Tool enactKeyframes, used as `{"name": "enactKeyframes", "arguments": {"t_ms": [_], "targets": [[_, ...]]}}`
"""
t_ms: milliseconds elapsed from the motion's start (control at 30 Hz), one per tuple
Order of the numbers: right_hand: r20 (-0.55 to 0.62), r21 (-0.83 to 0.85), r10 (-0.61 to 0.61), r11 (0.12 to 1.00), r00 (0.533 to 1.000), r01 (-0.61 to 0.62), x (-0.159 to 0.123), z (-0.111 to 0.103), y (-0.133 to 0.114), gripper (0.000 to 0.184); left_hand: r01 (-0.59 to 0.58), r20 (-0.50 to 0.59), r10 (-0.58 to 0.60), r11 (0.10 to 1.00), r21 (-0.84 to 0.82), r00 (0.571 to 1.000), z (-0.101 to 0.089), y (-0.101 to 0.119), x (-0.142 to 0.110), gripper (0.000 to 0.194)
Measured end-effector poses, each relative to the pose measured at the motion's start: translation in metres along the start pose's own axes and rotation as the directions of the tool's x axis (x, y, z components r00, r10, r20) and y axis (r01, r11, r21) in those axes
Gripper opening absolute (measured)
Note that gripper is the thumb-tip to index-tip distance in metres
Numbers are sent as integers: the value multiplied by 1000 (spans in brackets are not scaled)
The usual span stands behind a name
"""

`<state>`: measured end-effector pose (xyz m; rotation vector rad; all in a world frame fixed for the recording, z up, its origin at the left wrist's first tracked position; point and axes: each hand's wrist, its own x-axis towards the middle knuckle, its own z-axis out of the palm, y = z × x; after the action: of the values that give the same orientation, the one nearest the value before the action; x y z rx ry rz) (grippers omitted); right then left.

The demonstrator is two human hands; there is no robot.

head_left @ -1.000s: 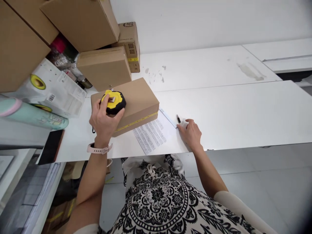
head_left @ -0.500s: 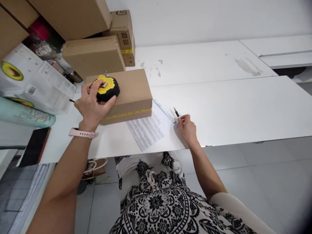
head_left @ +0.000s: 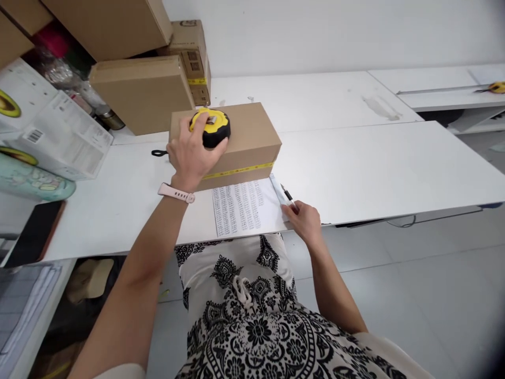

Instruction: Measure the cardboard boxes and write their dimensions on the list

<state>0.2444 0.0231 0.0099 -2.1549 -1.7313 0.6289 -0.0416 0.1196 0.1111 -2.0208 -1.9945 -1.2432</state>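
Observation:
A closed cardboard box (head_left: pixel 244 126) with yellow tape along its near side lies on the white table. My left hand (head_left: pixel 193 150) is closed around a yellow and black tape measure (head_left: pixel 216 129) on top of this box, its black wrist loop sticking out to the left. A sheet of paper (head_left: pixel 239 208) with dense rows of handwriting lies in front of the box, its far edge up against or under it. At the sheet's right edge, beside a light blue strip, my right hand (head_left: pixel 303 218) is closed on a black and white pen (head_left: pixel 287 192) whose tip points away from me.
More cardboard boxes (head_left: pixel 138 95) are stacked at the back left. A white carton with avocado pictures (head_left: pixel 71 137), a mint green bottle (head_left: pixel 35 176) and a phone (head_left: pixel 35 234) are on the left. Another yellow tape measure (head_left: pixel 496 88) lies far right.
My left hand, the tape measure and the box have shifted right, and the box has turned a little. The sheet now lies straighter. My right hand is nearer the table's front edge, pen still held.

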Motion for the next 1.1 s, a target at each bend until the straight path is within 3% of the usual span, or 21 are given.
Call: {"name": "enactKeyframes", "arguments": {"t_ms": [133,200,300,367,400,467,533,600,667,733,800,967,1100], "targets": [[-106,73,-26,997,994,34,-8,-15,32,27,-177,-48,178,984,18,983,28,15,1,60],[-185,211,-75,971,980,114,-16,-29,44,36,-239,-65,243,969,57,968,35,18,3,59],[-242,526,-146,811,959,256,-36,-57,54,53,-350,-161,372,925,149,914,32,27,-8,68],[-219,746,-218,591,951,307,-50,-75,56,43,-491,-252,525,851,187,813,28,36,-30,70],[-211,827,-264,465,941,316,-55,-82,56,35,-592,-273,615,788,169,740,26,41,-46,66],[-220,918,-351,243,910,315,-58,-93,55,23,-781,-178,767,625,-12,616,26,51,-84,55],[-223,948,-386,128,895,292,-54,-96,50,26,-837,9,852,515,-183,523,30,55,-122,51],[-196,960,-382,114,903,257,-46,-91,43,35,-845,247,867,486,-224,433,37,54,-151,58],[-147,963,-362,161,920,217,-38,-79,34,37,-860,432,828,472,-195,357,45,48,-167,69],[-106,956,-342,223,934,190,-31,-62,23,31,-881,542,785,446,-161,299,53,41,-171,78],[-60,948,-333,277,941,158,-23,-44,15,37,-897,594,762,417,-144,259,59,36,-168,81],[122,930,-307,367,944,0,4,-13,9,64,-934,603,765,345,-90,225,63,37,-157,68],[206,907,-294,414,933,-70,29,-3,11,52,-951,593,769,310,-17,240,62,43,-156,58]]}}
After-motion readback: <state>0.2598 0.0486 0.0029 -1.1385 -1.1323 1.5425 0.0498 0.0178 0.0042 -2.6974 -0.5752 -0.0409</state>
